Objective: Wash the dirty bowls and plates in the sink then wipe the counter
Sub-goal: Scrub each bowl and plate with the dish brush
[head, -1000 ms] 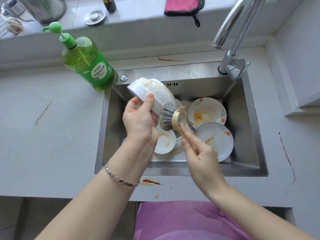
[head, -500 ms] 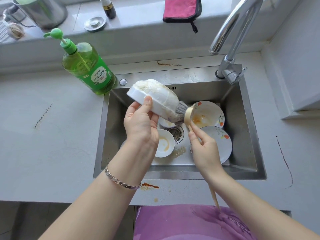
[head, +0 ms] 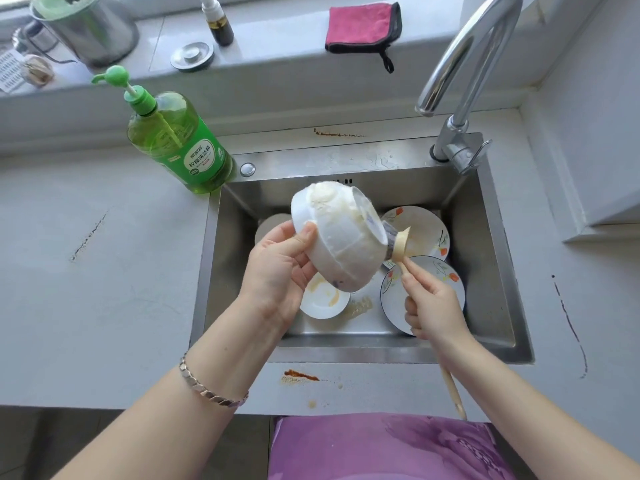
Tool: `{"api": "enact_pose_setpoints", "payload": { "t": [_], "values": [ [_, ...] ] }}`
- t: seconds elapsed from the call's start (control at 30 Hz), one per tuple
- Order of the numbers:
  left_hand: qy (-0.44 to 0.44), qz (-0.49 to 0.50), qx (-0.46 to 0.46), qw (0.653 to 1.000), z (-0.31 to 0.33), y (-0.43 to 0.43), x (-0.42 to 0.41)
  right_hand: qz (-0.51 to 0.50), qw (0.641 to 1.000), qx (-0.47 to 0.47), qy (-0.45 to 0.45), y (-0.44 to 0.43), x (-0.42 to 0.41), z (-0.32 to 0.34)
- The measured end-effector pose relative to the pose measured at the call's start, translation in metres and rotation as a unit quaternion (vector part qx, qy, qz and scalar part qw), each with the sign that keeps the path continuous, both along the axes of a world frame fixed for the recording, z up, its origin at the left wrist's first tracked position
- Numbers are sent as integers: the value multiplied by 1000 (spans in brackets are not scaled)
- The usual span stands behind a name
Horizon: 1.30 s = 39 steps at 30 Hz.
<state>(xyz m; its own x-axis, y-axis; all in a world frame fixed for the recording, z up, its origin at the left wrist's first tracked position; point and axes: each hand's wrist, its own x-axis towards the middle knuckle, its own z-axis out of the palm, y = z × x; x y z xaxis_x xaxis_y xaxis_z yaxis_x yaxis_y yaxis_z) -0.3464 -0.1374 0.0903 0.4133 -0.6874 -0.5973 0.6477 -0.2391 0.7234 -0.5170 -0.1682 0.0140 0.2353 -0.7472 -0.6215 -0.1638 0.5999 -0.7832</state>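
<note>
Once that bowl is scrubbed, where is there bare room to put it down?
Widest free patch: the counter left of the sink, in front of the soap bottle. A narrower strip lies right of the sink, toward the wall. The sink floor is crowded with plates and a small dish.

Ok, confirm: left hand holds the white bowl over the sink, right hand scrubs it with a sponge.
Not a sponge: the head view shows the right hand scrubbing the white bowl, held by the left hand over the sink, with a wooden-handled dish brush.

The brush (head: 402, 242) bristles are hidden inside the bowl (head: 341, 244); the faucet (head: 453, 143) arch (and the steel pot (head: 90, 32)) runs off the top edge.
</note>
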Motion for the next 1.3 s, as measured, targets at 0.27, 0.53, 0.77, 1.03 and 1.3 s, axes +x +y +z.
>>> {"api": "enact_pose_setpoints", "payload": {
  "t": [0.27, 0.53, 0.77, 1.03, 1.3],
  "values": [
    [-143, -11, 54, 988, -18, 5, 2, 140, 978, -153, 9, 20, 4, 29],
    [-224, -145, 45, 963, -18, 18, 8, 155, 976, -146, 33, -15, 10, 38],
    [-153, -138, 31, 978, -21, 25, 13, 129, 987, -70, 63, -15, 1, 14],
    [-116, -45, 56, 991, -24, 22, 19, 182, 979, -72, 51, 25, -7, 16],
    [-110, -84, 54, 989, -25, 28, 17, 135, 980, -131, 61, 0, 7, 22]
  ]
}}
